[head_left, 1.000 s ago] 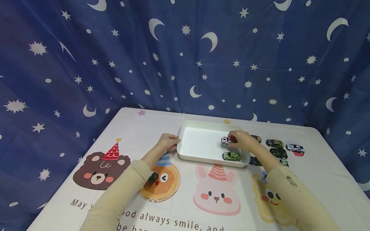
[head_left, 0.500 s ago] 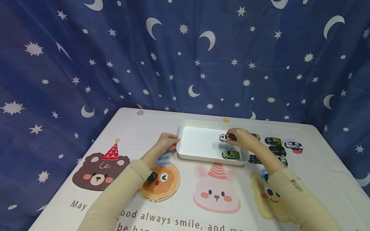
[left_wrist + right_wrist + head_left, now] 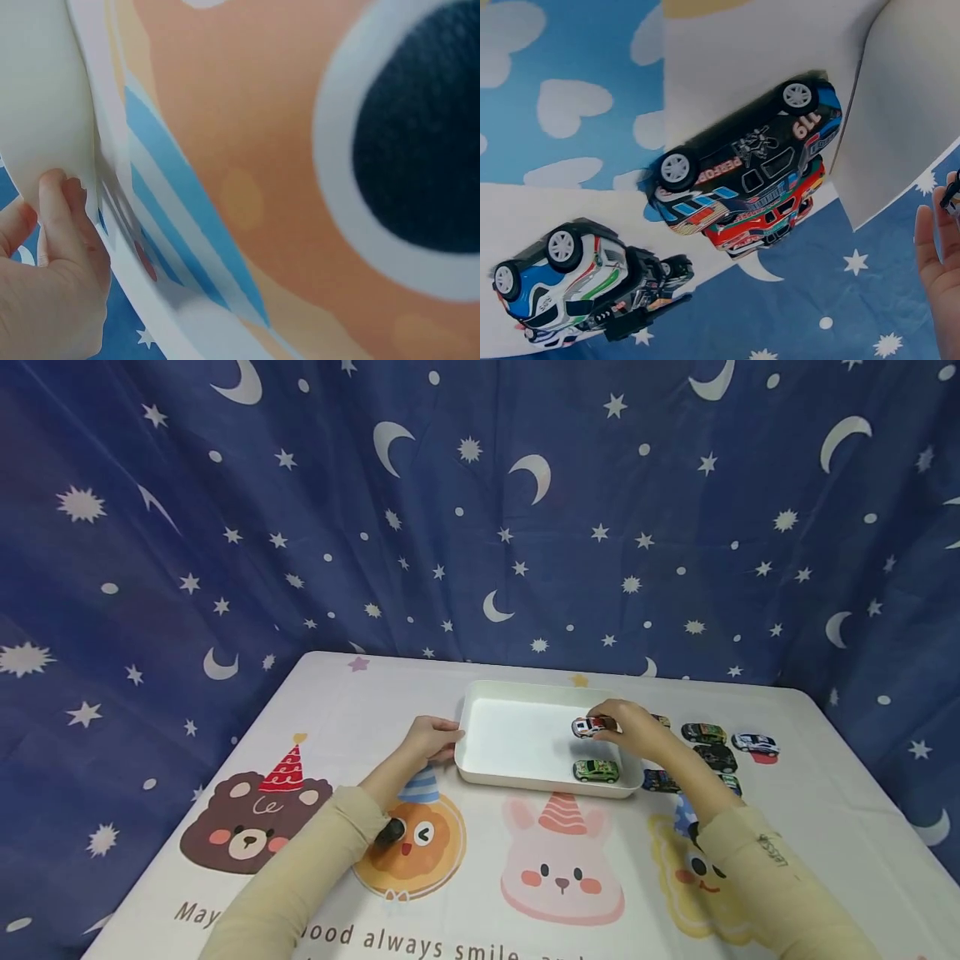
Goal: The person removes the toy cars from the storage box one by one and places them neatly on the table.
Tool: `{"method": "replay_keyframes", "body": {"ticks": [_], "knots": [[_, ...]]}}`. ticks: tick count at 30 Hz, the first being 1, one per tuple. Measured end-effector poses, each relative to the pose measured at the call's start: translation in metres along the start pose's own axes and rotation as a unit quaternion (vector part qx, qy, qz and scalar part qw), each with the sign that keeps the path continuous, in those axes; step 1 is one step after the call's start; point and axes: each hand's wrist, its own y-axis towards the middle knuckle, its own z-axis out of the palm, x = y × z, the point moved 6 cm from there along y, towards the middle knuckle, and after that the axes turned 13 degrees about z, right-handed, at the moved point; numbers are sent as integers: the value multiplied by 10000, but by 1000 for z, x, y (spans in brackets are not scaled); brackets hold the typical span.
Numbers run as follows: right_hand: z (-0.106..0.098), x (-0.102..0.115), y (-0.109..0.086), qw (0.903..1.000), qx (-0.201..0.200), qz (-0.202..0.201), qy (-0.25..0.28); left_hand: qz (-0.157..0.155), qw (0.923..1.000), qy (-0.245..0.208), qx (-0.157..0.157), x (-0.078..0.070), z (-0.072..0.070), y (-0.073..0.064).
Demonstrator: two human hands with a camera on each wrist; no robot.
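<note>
A shallow white tray (image 3: 510, 739) lies on the table. My left hand (image 3: 430, 739) pinches its left rim; in the left wrist view, the thumb and fingers of that hand (image 3: 64, 262) sit on either side of the tray wall (image 3: 49, 97). Over the tray's right part, my right hand (image 3: 632, 728) holds a white and red toy car (image 3: 589, 727) by its rear end. A green toy car (image 3: 596, 771) rests inside the tray's front right corner. At the edge of the right wrist view, the right hand (image 3: 943, 262) is partly cut off.
Right of the tray stand several toy cars, among them a dark green one (image 3: 703, 732), a black one (image 3: 716, 757), a white one (image 3: 755, 743) and a dark blue one (image 3: 660, 780). A dark blue star-and-moon curtain (image 3: 480, 527) hangs behind the table. The tablecloth (image 3: 562, 860) has printed animal faces.
The head view has shifted slightly. The white and red car stays in my right hand over the tray with little movement, and my left hand keeps its hold on the rim.
</note>
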Motion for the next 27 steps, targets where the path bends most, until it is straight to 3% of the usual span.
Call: {"method": "replay_keyframes", "body": {"ticks": [20,27], "knots": [[-12,-8,-21,9984,-57,-240,500,-178,9998,16,-12,2,-3,0],[-20,-15,-27,9992,-27,-43,408,-147,9999,-33,-10,3,-1,2]]}}
